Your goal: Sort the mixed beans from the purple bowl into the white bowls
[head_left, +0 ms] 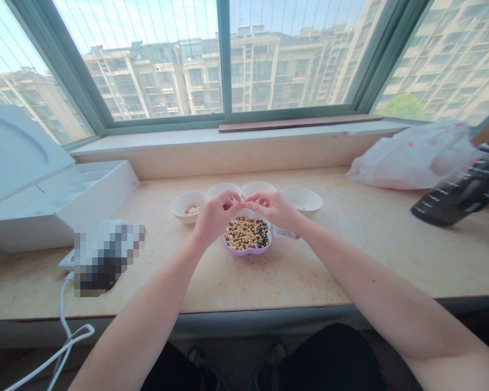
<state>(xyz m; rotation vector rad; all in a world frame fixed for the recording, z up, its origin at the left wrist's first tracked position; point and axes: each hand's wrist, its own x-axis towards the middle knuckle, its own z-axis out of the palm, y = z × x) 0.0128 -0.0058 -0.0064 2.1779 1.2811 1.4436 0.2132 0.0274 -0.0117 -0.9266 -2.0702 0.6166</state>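
Observation:
My left hand and my right hand meet fingertip to fingertip above the far rim of a purple-edged, flower-shaped dish. Both are closed in a pinch; whatever may be between the fingers is too small to make out. Mixed black and yellow beans fill the dish. Behind it stand white bowls in a row. The leftmost bowl holds a few reddish and pale pieces. My hands partly cover two middle bowls. A tiny speck shows in the rightmost bowl.
At the left, an open white box stands behind a pixelated object with a white cable. A plastic bag and a tilted dark bottle are at the right. A printed label lies beside the dish. The window sill borders the back.

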